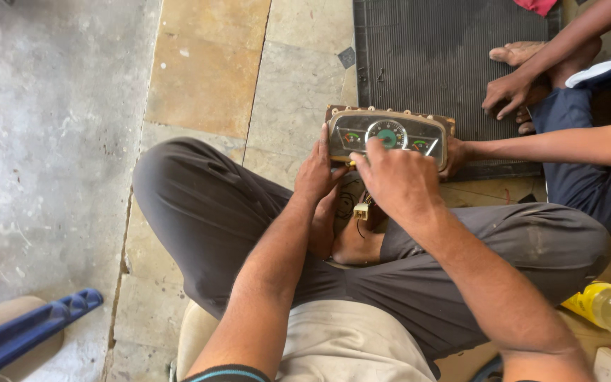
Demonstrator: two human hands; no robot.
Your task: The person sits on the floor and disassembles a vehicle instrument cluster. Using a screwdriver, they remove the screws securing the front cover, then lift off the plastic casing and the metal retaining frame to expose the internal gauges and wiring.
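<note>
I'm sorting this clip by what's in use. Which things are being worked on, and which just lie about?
In use: instrument cluster, held by left hand, right hand and another person's hand; small connector.
Lying about: radiator, yellow bottle, blue bar, red cloth.

A single camera, worn on the person's head, looks almost straight down and slightly forward over the crossed legs in grey trousers onto the oblong grey instrument cluster with round dials [388, 136], which sits a little above the picture's centre at roughly arm's reach. Beyond the cluster the view takes in the dark ribbed metal radiator panel [433, 56]; to its left lie beige stone floor slabs [206, 64].
</note>
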